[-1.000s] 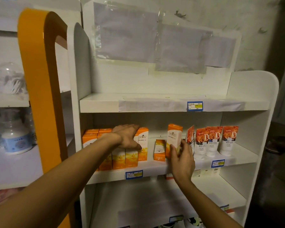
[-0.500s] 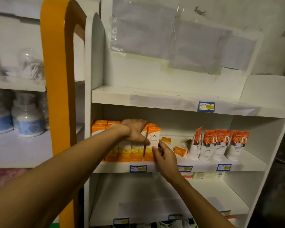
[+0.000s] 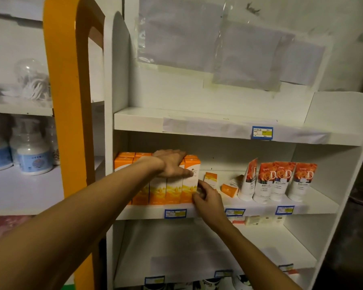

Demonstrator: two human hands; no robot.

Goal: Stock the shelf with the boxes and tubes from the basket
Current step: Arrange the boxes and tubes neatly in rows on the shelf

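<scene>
My left arm reaches across from the lower left, wrist level, and my left hand (image 3: 172, 164) lies flat, fingers straight, over the tops of the boxes (image 3: 166, 185) standing in a row at the left of the middle shelf (image 3: 260, 208). My right hand (image 3: 208, 197) comes up from below, fingers curled against the side of the end box (image 3: 190, 181); that grip seems a light pinch, though the fingertips are partly hidden. The tubes (image 3: 281, 181) stand upright farther right on the same shelf.

Both hands (image 3: 172, 164) on orange boxes (image 3: 172, 191)
</scene>
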